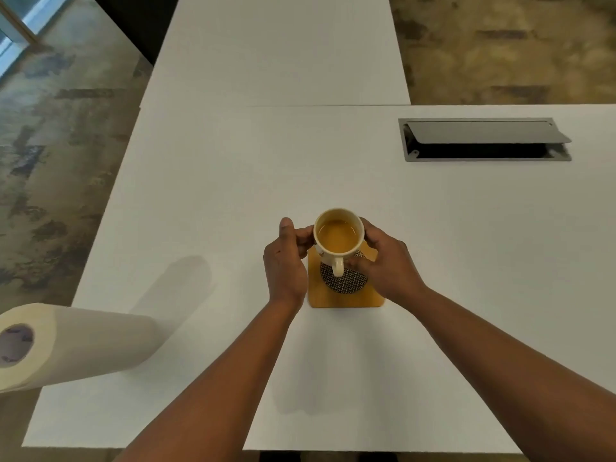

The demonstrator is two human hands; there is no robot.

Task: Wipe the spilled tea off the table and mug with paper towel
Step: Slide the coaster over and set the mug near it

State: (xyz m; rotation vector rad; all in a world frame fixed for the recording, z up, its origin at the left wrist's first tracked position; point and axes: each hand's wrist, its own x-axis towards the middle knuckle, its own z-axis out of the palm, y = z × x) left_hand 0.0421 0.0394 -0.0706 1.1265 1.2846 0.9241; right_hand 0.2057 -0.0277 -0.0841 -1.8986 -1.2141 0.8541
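Observation:
A cream mug (338, 236) of amber tea sits over a yellow coaster (346, 295) with a dark woven disc, near the middle of the white table (233, 181). Its handle points toward me. My left hand (286, 261) holds the mug's left side and my right hand (386, 261) wraps its right side. Whether the mug rests on the coaster or hangs just above it, I cannot tell. A paper towel roll (66, 345) lies on its side at the table's near left edge. No spill shows on the tabletop.
A metal cable hatch (483, 140) with its lid propped open sits in the table at the far right. A second white table section (280, 48) extends away at the back. Patterned carpet lies to the left and far right.

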